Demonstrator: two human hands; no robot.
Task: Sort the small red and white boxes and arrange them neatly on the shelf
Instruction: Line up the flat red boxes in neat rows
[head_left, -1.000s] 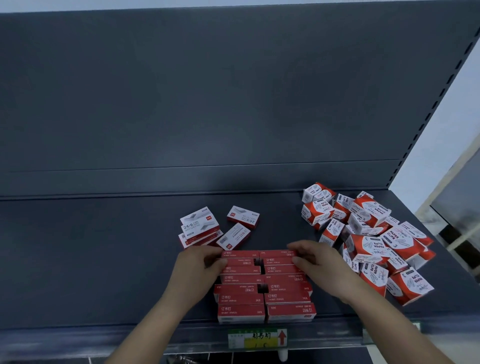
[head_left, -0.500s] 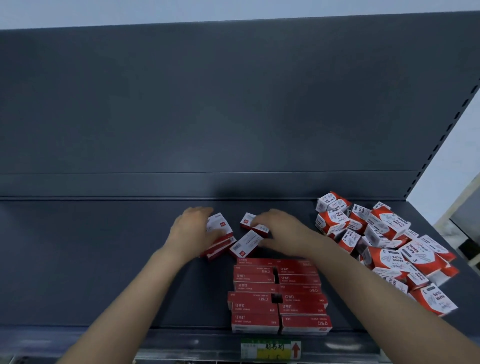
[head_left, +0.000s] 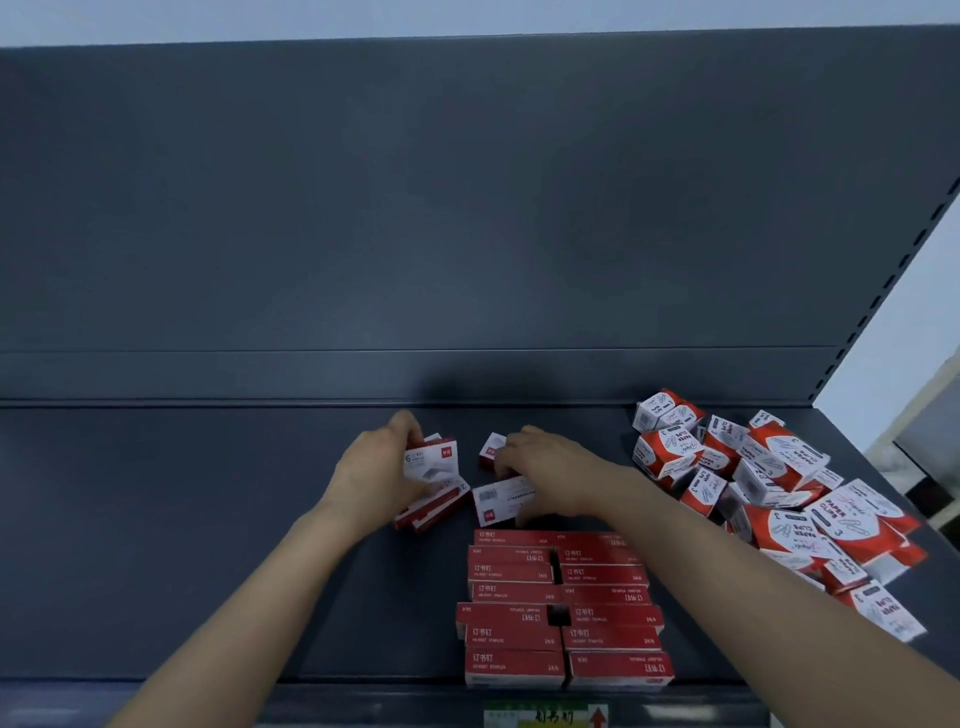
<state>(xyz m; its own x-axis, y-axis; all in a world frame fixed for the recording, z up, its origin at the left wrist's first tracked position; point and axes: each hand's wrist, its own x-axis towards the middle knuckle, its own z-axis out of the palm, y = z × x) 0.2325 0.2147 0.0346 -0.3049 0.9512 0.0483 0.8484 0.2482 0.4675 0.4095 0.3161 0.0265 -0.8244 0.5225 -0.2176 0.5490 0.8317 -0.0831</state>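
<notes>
Gripping, left hand (head_left: 374, 473): fingers and thumb were curled round a white-faced staple box (head_left: 431, 460), tilted up on edge above a loose stack (head_left: 434, 506) of like boxes at mid-shelf.
Right hand (head_left: 545, 478): lay palm down over two boxes, with fingertips on the far small box (head_left: 491, 449) and the thumb side on the flat white box (head_left: 498, 499); whether it pinched either could not be told.
Sorted rows (head_left: 561, 608): red staple boxes lay flat in two neat columns at the shelf's front edge, just in front of both hands.
Paper-clip pile (head_left: 769, 493): red and white boxes lay jumbled at the right end, apart from the hands.
Shelf (head_left: 156, 545): was dark grey, with a back panel (head_left: 415, 208) of the same colour.
Price label (head_left: 545, 717): sat on the front rail below the rows.
</notes>
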